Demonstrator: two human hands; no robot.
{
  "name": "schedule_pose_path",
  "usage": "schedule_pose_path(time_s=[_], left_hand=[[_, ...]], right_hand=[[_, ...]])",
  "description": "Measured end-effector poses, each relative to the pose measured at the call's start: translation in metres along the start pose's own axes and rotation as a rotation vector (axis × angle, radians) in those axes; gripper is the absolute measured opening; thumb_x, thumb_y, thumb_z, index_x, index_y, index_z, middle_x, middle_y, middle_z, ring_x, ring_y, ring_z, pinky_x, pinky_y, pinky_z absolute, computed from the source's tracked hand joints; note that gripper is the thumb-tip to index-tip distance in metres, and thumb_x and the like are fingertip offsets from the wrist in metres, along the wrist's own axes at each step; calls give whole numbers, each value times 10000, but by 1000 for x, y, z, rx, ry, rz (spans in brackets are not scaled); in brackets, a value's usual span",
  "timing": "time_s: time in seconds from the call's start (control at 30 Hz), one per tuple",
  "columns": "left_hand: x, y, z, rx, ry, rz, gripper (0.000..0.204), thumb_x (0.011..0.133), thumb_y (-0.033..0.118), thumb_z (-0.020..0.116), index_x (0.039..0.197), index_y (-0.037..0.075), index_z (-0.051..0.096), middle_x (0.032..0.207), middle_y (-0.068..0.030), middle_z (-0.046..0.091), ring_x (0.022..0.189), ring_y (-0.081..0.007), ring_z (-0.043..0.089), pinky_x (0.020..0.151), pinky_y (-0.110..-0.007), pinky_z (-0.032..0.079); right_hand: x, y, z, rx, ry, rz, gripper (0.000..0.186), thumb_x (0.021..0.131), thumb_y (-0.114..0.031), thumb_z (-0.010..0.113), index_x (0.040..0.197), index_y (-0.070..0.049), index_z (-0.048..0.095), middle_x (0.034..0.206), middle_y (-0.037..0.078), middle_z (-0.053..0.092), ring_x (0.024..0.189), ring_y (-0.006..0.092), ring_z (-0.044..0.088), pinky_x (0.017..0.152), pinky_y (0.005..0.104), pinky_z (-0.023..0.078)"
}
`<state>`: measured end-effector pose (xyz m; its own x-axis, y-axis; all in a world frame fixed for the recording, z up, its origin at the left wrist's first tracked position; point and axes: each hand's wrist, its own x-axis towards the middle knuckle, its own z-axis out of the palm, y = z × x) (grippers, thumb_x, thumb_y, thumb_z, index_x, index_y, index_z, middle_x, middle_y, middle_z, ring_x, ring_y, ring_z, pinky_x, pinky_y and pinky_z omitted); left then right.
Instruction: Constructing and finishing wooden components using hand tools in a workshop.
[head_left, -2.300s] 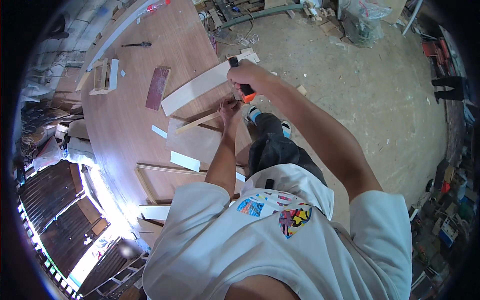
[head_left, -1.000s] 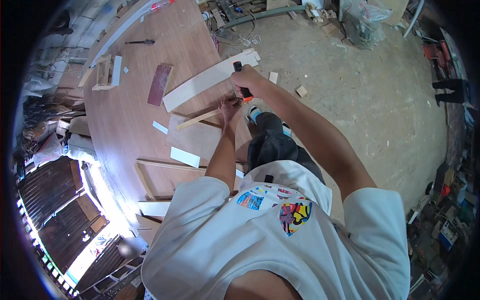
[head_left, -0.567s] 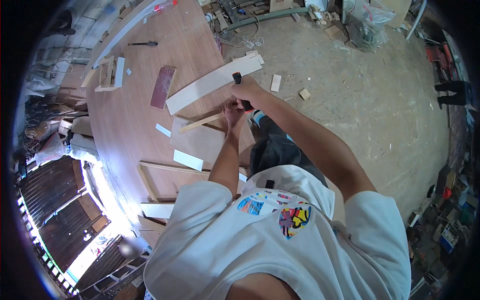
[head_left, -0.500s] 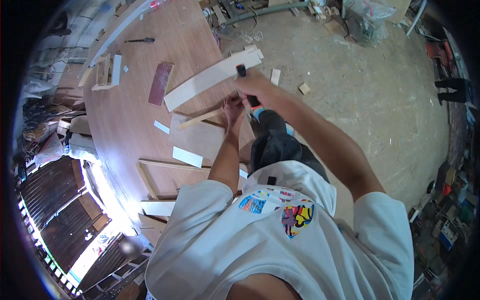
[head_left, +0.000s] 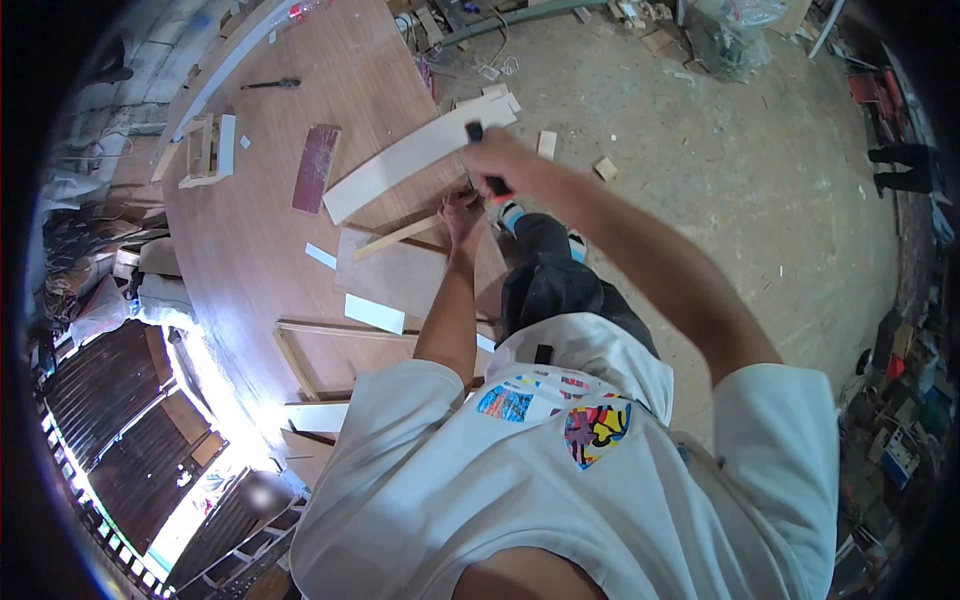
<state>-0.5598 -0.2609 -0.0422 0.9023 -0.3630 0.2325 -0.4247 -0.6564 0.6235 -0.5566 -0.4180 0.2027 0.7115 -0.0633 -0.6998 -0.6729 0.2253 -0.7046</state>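
Note:
My left hand (head_left: 462, 214) is closed at the table's right edge, fingers bunched on the end of a narrow wooden strip (head_left: 398, 236). That strip lies slanting across a flat brownish board (head_left: 395, 273). Just beyond and to the right, my right hand (head_left: 492, 157) is wrapped round a tool with black and orange parts (head_left: 499, 187). A black end of the tool shows above the fist, and another black and orange part below it. Motion blur and the hand hide what kind of tool it is. Its lower part is close to my left fingertips.
On the wooden table (head_left: 250, 230) lie a long pale plank (head_left: 410, 160), a dark red board (head_left: 317, 168), white offcuts (head_left: 374, 313), a wooden frame (head_left: 291, 362) and a slim dark tool (head_left: 272, 84). Wood scraps (head_left: 605, 168) litter the concrete floor (head_left: 720, 200). Another person's legs (head_left: 905, 168) show far right.
My right hand and its tool have shifted slightly up and left. My left hand stays nearly in place on the strip. The whole view has moved a little.

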Motion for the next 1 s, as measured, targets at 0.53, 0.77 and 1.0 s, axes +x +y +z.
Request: schedule_pose_path(time_s=[0.53, 0.77, 1.0], left_hand=[[1, 16, -8, -129, -9, -154, 103, 654, 203, 714, 720, 128, 690, 793, -30, 623, 765, -237, 576, 725, -378, 413], [-1, 16, -8, -116, -57, -247, 136, 657, 268, 719, 733, 157, 698, 838, -19, 622, 827, -237, 559, 806, -409, 349], [-1, -8, -11, -3, -50, 10, 507, 609, 280, 735, 1023, 125, 487, 771, -121, 604, 749, -343, 593, 671, -447, 464]], right_hand=[[1, -9, 4, 79, -25, 23, 48, 732, -6, 475, 695, 10, 450, 562, 92, 469, 436, 168, 475, 354, 321, 392], [-4, -26, -4, 72, -57, 67, 54, 728, -10, 477, 696, 32, 470, 564, 96, 478, 445, 187, 497, 355, 326, 400], [29, 19, 25, 46, 79, 20, 137, 774, -51, 503, 680, 26, 440, 540, 97, 455, 430, 174, 468, 349, 321, 386]])
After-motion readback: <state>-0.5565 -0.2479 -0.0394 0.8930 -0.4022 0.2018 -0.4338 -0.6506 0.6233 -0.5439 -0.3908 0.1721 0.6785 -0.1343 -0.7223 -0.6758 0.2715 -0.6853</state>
